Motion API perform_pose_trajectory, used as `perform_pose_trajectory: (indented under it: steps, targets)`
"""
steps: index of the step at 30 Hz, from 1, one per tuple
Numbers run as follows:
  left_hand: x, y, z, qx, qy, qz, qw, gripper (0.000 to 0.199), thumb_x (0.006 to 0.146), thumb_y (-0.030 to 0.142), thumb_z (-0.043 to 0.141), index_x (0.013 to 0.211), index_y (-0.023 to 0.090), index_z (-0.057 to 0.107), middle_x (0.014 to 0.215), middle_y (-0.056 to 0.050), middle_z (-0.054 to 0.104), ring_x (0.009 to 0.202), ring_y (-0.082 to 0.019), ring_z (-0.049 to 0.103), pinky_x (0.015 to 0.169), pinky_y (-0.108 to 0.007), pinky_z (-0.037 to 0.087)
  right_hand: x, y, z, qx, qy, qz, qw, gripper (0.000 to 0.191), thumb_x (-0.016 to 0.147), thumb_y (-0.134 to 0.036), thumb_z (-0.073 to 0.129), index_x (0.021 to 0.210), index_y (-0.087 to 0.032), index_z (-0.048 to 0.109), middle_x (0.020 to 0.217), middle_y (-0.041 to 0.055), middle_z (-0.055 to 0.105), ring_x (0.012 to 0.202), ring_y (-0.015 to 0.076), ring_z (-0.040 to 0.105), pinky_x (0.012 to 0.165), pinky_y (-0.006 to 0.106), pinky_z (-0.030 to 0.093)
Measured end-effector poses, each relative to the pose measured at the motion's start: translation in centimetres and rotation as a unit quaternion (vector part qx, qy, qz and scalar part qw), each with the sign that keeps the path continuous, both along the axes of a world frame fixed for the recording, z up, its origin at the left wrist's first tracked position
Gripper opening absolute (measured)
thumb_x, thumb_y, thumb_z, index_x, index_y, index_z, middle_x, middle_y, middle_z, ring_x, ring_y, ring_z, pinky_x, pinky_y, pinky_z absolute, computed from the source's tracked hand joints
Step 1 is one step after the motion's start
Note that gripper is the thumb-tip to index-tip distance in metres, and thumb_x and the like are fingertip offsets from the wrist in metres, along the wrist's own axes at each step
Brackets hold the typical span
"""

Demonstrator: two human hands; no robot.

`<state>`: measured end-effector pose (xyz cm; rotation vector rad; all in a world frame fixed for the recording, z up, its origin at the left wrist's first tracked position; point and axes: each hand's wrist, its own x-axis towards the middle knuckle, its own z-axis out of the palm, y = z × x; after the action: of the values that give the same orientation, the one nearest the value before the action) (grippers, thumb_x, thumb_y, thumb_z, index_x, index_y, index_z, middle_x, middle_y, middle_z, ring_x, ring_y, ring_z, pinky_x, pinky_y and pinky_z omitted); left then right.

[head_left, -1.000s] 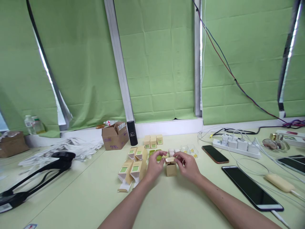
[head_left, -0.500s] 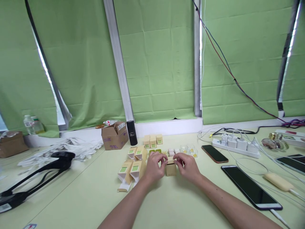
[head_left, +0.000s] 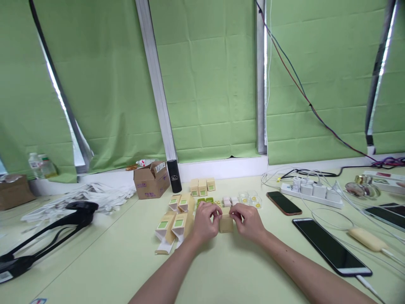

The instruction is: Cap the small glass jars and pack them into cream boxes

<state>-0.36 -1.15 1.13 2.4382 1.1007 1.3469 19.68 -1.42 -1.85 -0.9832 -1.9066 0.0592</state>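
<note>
A small tan box (head_left: pixel 226 225) stands on the pale green table between my two hands. My left hand (head_left: pixel 207 219) pinches its upper left edge with thumb and finger. At the upper right edge, my right hand (head_left: pixel 246 219) pinches in the same way. The top of the box looks closed. Left of my left hand are several tan boxes with green labels (head_left: pixel 179 223), the front ones with open white flaps. Behind my hands are three closed tan boxes (head_left: pixel 202 186), green pieces (head_left: pixel 205 199), pinkish-white pieces (head_left: pixel 226 202) and clear round containers (head_left: pixel 249 198).
A cardboard box (head_left: pixel 152 181) and a black cylinder (head_left: pixel 174 175) stand at the back. Two phones (head_left: pixel 284 203) (head_left: pixel 332 247), a white power strip (head_left: pixel 311 195) and cables lie right. White straps (head_left: pixel 85 200) and a black frame-like object (head_left: pixel 76 217) lie left.
The dark gap at the top of the small box between my hands has closed. My fingers stay at its edges, and the view has shifted very slightly.
</note>
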Motion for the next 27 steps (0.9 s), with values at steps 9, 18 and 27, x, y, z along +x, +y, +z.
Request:
perform_pose_trajectory:
  steps: [9,18,27]
  targets:
    - [-0.06,-0.02,0.03,0.008,0.017,0.001,1.0,0.015,0.073,0.011,0.06,0.071,0.023,0.067,0.065,-0.002,0.063,0.069,-0.022,0.054,0.075,-0.037,0.035,0.19,0.11,-0.13,0.041,-0.017,0.009,0.999,0.017,0.083,-0.012,0.053,0.078,-0.021,0.066,0.07,0.0023,0.066,0.06,0.0163,0.056,0.061,0.027,0.036]
    - [-0.18,0.18,-0.09,0.018,0.026,-0.008,0.999,0.015,0.072,0.009,0.06,0.068,0.023,0.065,0.064,-0.002,0.063,0.066,-0.021,0.053,0.075,-0.037,0.034,0.32,0.13,-0.21,0.041,-0.046,0.01,0.998,0.018,0.083,-0.013,0.053,0.074,-0.021,0.066,0.066,0.0018,0.064,0.06,0.016,0.055,0.059,0.027,0.033]
    - [-0.15,0.31,-0.58,0.051,0.056,-0.005,0.997,0.013,0.07,0.008,0.057,0.066,0.02,0.061,0.063,0.0,0.062,0.063,-0.018,0.052,0.075,-0.036,0.033,0.27,0.5,-0.8,0.092,-0.027,0.029,0.995,0.02,0.079,-0.007,0.053,0.071,-0.02,0.065,0.062,0.0003,0.061,0.056,0.0135,0.052,0.056,0.026,0.029]
